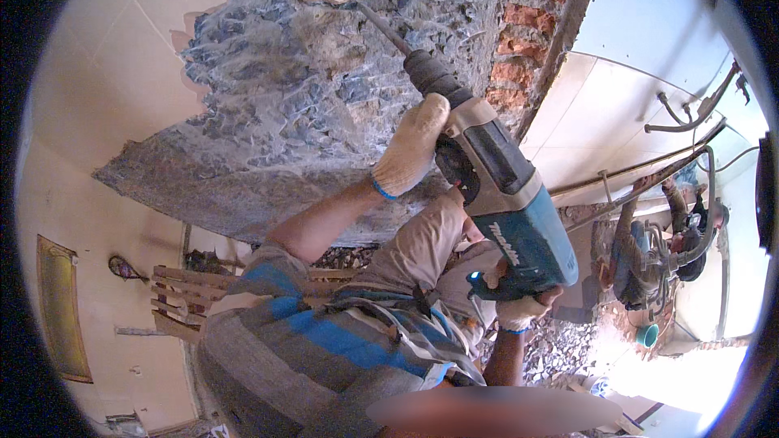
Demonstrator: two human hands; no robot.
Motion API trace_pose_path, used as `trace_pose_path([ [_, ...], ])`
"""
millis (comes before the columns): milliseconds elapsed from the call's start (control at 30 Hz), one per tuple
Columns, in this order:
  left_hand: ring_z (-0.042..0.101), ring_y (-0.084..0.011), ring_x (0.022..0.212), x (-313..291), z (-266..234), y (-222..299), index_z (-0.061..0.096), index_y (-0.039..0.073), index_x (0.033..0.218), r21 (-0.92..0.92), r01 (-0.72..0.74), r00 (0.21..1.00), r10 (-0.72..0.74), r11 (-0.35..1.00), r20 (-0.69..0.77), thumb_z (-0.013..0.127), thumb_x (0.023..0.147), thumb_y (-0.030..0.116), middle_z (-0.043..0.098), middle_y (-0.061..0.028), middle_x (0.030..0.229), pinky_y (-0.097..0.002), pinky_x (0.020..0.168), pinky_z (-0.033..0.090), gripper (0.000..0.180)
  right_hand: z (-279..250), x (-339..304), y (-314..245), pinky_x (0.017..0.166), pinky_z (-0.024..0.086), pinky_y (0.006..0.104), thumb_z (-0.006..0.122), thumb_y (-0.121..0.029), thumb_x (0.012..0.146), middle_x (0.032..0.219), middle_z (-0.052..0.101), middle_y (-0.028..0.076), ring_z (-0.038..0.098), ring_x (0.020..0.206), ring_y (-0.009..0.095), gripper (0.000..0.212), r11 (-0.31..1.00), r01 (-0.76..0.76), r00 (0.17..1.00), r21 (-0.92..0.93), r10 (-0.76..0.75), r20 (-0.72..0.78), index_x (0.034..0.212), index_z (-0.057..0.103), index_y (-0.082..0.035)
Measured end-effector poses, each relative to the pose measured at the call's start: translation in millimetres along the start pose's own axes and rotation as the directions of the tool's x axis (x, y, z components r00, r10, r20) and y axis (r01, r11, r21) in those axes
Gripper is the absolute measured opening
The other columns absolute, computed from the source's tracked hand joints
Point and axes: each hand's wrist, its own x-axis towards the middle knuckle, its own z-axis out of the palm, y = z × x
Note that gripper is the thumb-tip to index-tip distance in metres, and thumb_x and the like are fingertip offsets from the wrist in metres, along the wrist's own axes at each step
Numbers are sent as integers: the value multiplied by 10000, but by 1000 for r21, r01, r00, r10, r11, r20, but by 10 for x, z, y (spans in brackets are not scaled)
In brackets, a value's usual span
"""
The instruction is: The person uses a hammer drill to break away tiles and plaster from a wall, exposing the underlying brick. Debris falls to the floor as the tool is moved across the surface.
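A teal and grey rotary hammer [523, 235] slants across the middle, its steel chisel bit [388, 31] pointing up and left. The bit's tip is at the rough, chipped grey wall surface [308, 89], close to the broken tile edge; whether it touches I cannot tell. My left hand [415, 143], in a pale knitted glove with a blue cuff, is closed round the front of the tool behind its dark ribbed collar. My right hand [526, 310], gloved alike, grips the rear handle; part of its fingers is hidden by the tool body.
Pale tiles [146, 40] border the chipped patch, with red bricks [519, 49] exposed beside it. Rubble [560, 349] covers the floor. Another person [673, 235] is at the right, near hoses [704, 113] and a green bucket [647, 335]. Wooden slats [182, 296] stand at left.
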Motion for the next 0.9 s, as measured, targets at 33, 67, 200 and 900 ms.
trace_pose_path([
  [33, 582, -197, 857, 22, -7, -96, 612, -25, 1074, -74, 0, 1000, -2, 997, -26, 412, 1154, 436, 646, -147, 883, -428, 817, 497, 509, 42, -28, 57, 623, 501, 450, 536, -918, 830, 1002, 693, 221, 626, 729, 335, 1072, 993, -4, 969, 119, 34, -244, 1418, 550, -22],
  [67, 596, -233, 866, 80, -23, -192, 617, -29, 1109, -74, 24, 999, -28, 997, -43, 400, 1156, 444, 652, -170, 914, -441, 814, 495, 522, 68, 9, 111, 615, 498, 451, 540, -914, 830, 1004, 692, 221, 622, 727, 337, 1066, 998, 13, 985, 66, -1, -174, 1429, 545, -31],
  [200, 626, -313, 886, 188, 3, -425, 637, -28, 1209, -34, 11, 985, -17, 999, -173, 373, 1162, 460, 663, -217, 987, -469, 803, 490, 556, 19, 127, 271, 591, 482, 451, 531, -913, 835, 990, 685, 219, 606, 702, 337, 1057, 993, 44, 992, 109, -31, -120, 1444, 536, -49],
  [900, 523, -94, 765, 300, 191, -8, 695, -54, 1059, 158, -20, 961, 62, 987, -268, 637, 1027, 599, 631, -10, 812, -316, 656, 461, 656, -137, 1114, 314, 540, 526, 393, 351, -905, 928, 863, 699, 144, 638, 615, 270, 940, 979, -91, 948, -182, 141, 285, 1280, 583, -64],
])
